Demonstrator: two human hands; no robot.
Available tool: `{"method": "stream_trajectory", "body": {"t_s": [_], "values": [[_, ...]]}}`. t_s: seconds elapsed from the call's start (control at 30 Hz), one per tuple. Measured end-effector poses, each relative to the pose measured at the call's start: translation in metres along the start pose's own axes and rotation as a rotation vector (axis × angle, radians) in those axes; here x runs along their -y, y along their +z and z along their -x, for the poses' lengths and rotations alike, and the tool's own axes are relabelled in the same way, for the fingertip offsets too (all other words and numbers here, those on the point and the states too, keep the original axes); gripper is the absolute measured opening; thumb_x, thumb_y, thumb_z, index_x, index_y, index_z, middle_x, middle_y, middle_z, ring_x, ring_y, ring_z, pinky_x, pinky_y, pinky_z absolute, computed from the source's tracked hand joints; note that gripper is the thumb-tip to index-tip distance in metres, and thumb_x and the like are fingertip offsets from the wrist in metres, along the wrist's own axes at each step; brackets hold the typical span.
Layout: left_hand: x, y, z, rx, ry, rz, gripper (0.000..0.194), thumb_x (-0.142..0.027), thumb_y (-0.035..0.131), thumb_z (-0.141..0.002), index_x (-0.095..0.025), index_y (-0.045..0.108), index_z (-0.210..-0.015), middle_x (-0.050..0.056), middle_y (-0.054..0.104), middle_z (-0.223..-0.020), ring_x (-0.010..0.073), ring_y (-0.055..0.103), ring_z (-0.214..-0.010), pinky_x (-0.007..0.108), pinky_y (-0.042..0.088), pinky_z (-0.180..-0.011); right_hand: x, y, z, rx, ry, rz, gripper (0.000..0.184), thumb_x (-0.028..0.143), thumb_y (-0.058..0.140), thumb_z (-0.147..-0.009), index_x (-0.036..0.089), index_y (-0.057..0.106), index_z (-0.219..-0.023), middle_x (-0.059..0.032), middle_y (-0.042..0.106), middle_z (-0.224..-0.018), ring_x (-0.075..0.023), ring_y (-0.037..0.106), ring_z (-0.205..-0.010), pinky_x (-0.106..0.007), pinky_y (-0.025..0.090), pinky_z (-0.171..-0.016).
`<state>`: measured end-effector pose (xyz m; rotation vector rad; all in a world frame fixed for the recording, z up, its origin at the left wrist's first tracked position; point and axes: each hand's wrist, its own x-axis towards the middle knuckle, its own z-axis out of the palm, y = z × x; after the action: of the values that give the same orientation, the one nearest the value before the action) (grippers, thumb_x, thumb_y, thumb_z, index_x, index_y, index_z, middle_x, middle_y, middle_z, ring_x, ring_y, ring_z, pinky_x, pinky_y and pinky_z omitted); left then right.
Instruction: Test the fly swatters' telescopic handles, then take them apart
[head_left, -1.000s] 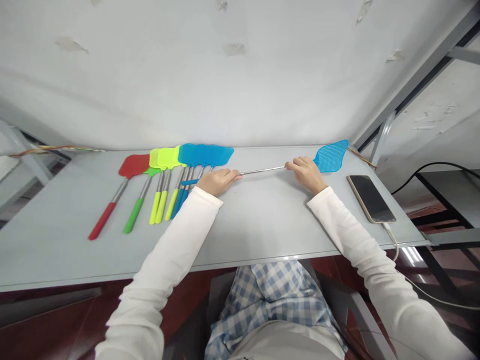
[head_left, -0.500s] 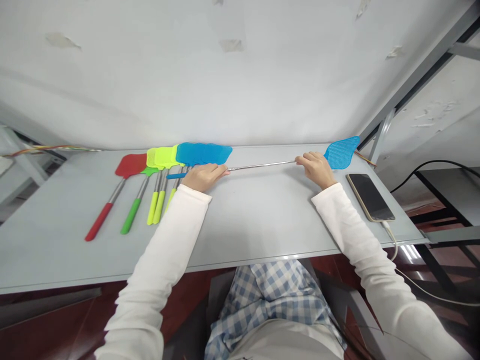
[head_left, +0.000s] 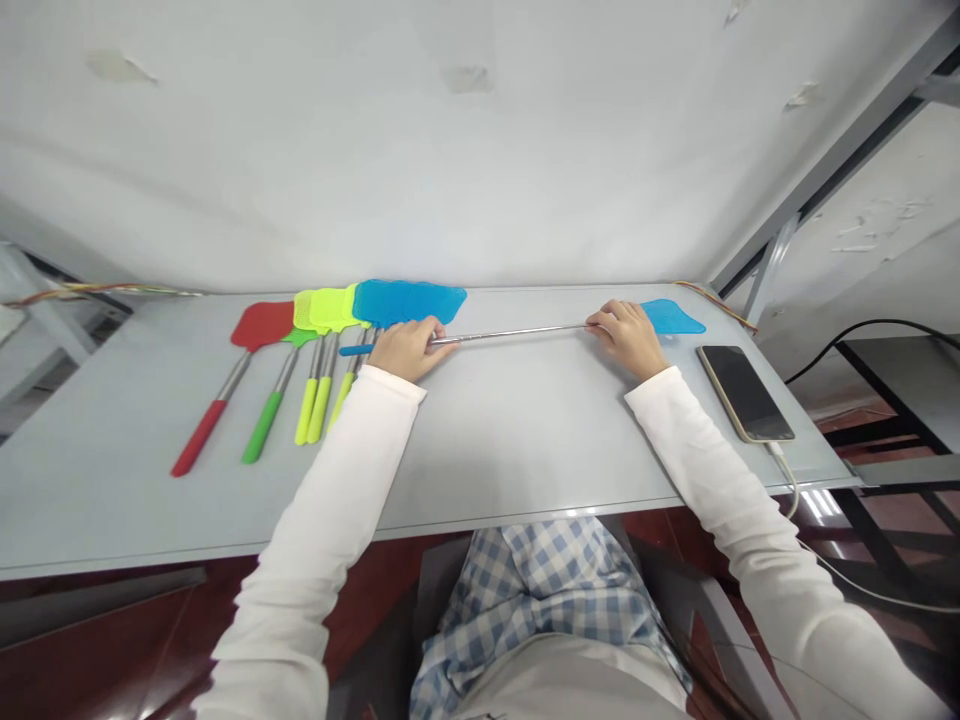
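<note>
A blue fly swatter (head_left: 675,317) with a long telescopic metal rod (head_left: 510,332) lies stretched across the grey table (head_left: 495,440). My left hand (head_left: 403,347) is closed round its blue handle end, next to the row of other swatters. My right hand (head_left: 628,333) is closed on the rod just beside the blue mesh head, which lies flat near the table's back right.
A row of swatters lies at the back left: red (head_left: 225,385), green (head_left: 271,405), yellow-green (head_left: 313,385) and blue heads (head_left: 409,300). A dark phone (head_left: 744,392) with a white cable (head_left: 786,475) lies at the right edge. A white wall stands behind the table.
Both hands pulled apart, so the rod got longer. The blue head moved right and then dropped from tilted up to flat on the table.
</note>
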<state>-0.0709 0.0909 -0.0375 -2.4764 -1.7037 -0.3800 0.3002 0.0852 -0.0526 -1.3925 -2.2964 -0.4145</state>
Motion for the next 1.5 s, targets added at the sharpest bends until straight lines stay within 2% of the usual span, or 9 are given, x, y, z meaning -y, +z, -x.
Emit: {"method": "stream_trajectory", "body": {"t_s": [0.23, 0.6, 0.97, 1.07, 1.13, 1.23, 1.3, 1.4, 1.5], "values": [[-0.005, -0.001, 0.002, -0.020, -0.061, 0.016, 0.037, -0.054, 0.050, -0.085, -0.019, 0.058, -0.095, 0.005, 0.066, -0.075, 0.0217, 0.062, -0.073, 0.029, 0.038, -0.065, -0.007, 0.002, 0.003, -0.056, 0.035, 0.068, 0.027, 0.035, 0.043, -0.094, 0.021, 0.066, -0.096, -0.0099, 0.059, -0.099, -0.0238, 0.051, -0.090, -0.037, 0.036, -0.085], [0.002, 0.001, -0.001, -0.150, -0.085, 0.039, 0.022, -0.043, 0.054, -0.084, -0.021, 0.055, -0.089, 0.005, 0.063, -0.072, 0.0253, 0.058, -0.079, 0.036, 0.037, -0.076, -0.020, -0.007, 0.005, -0.066, 0.162, 0.105, 0.018, 0.027, 0.049, -0.088, 0.021, 0.066, -0.092, -0.0132, 0.059, -0.114, -0.0319, 0.046, -0.123, -0.052, 0.033, -0.100], [0.024, 0.008, -0.001, -0.142, -0.160, -0.085, 0.016, -0.036, 0.051, -0.081, -0.021, 0.058, -0.081, 0.011, 0.066, -0.085, 0.0301, 0.055, -0.089, 0.040, 0.034, -0.077, -0.020, -0.014, 0.006, -0.054, 0.154, 0.149, 0.018, 0.029, 0.049, -0.088, 0.020, 0.065, -0.087, -0.0146, 0.054, -0.132, -0.0332, 0.038, -0.133, -0.057, 0.028, -0.104], [0.023, 0.007, -0.001, -0.146, -0.182, -0.103, 0.020, -0.037, 0.048, -0.083, -0.021, 0.058, -0.078, 0.011, 0.067, -0.082, 0.0292, 0.056, -0.087, 0.038, 0.034, -0.074, -0.022, -0.016, 0.006, -0.070, 0.126, 0.153, 0.021, 0.031, 0.050, -0.087, 0.019, 0.066, -0.080, -0.0133, 0.060, -0.120, -0.0317, 0.045, -0.127, -0.054, 0.029, -0.105], [0.021, 0.004, 0.000, -0.119, -0.200, -0.100, 0.027, -0.041, 0.043, -0.086, -0.021, 0.059, -0.077, 0.011, 0.067, -0.078, 0.0280, 0.058, -0.083, 0.036, 0.034, -0.071, -0.023, -0.018, 0.006, -0.057, 0.126, 0.162, 0.025, 0.033, 0.050, -0.087, 0.019, 0.067, -0.075, -0.0116, 0.065, -0.105, -0.0297, 0.053, -0.113, -0.051, 0.031, -0.101], [0.016, 0.000, 0.001, -0.027, -0.224, -0.102, 0.033, -0.045, 0.040, -0.087, -0.021, 0.061, -0.077, 0.009, 0.067, -0.075, 0.0258, 0.059, -0.077, 0.033, 0.032, -0.065, -0.024, -0.018, 0.004, 0.017, 0.129, 0.173, 0.034, 0.032, 0.046, -0.087, 0.021, 0.067, -0.064, -0.0080, 0.065, -0.078, -0.0252, 0.056, -0.090, -0.048, 0.034, -0.093], [0.013, -0.001, 0.003, 0.027, -0.237, -0.124, 0.034, -0.045, 0.040, -0.087, -0.022, 0.063, -0.079, 0.009, 0.068, -0.074, 0.0252, 0.060, -0.074, 0.032, 0.031, -0.063, -0.023, -0.016, 0.003, 0.084, 0.125, 0.164, 0.037, 0.031, 0.044, -0.087, 0.021, 0.066, -0.058, -0.0070, 0.062, -0.065, -0.0239, 0.055, -0.082, -0.045, 0.035, -0.087], [0.009, 0.001, 0.004, 0.046, -0.241, -0.169, 0.037, -0.045, 0.037, -0.088, -0.022, 0.065, -0.081, 0.010, 0.069, -0.077, 0.0260, 0.062, -0.074, 0.032, 0.030, -0.063, -0.023, -0.013, 0.002, 0.139, 0.135, 0.143, 0.037, 0.030, 0.045, -0.085, 0.021, 0.066, -0.056, -0.0079, 0.060, -0.057, -0.0238, 0.052, -0.077, -0.044, 0.034, -0.079], [0.008, 0.001, 0.004, 0.043, -0.249, -0.177, 0.039, -0.044, 0.035, -0.089, -0.022, 0.067, -0.082, 0.011, 0.069, -0.077, 0.0272, 0.062, -0.076, 0.032, 0.030, -0.063, -0.022, -0.009, 0.001, 0.126, 0.151, 0.134, 0.035, 0.029, 0.045, -0.083, 0.021, 0.069, -0.058, -0.0086, 0.058, -0.055, -0.0246, 0.051, -0.076, -0.045, 0.033, -0.079]]}}
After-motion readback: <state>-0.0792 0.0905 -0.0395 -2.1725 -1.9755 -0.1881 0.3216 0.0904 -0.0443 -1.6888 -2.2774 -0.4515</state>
